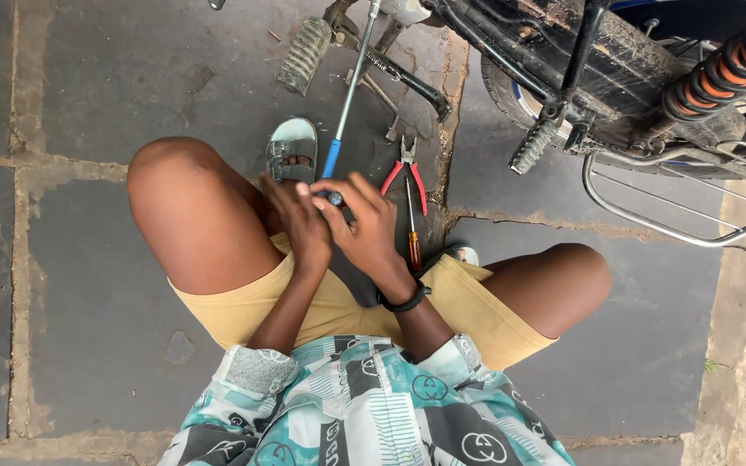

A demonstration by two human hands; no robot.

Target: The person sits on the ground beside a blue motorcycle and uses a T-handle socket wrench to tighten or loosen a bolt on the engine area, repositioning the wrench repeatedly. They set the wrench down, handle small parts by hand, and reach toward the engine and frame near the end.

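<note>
Dark stone slabs [88, 285] with pale cracked joints make the floor, and a person sits on them with knees spread, in tan shorts [338, 311] and a patterned shirt [364, 414].

Nearest the body, both hands meet in front of the lap. The left hand [300, 216] and right hand [364, 229] press together around the lower end of a long tool [347, 95], fingers folded over it. They look closed on its butt, where a small dark tip shows between the fingers. A black band [406, 302] circles the right wrist.

From the hands the tool runs toward 12 o'clock, leaning slightly to 1. Its blue grip [331, 158] sits just above the fingers, and the thin metal shaft reaches on to the motorcycle. The long axis points away from the person, and both hands are equally near.

Just at 1 o'clock of the right hand lie red pliers [406, 177] and a screwdriver [412, 233], parallel to each other. At 11 o'clock a foot in a grey sandal [292, 148] rests beside the grip.

Farthest, across the top, stands the motorcycle [580, 60], with a footpeg [533, 147] and an orange spring [723, 73].
</note>
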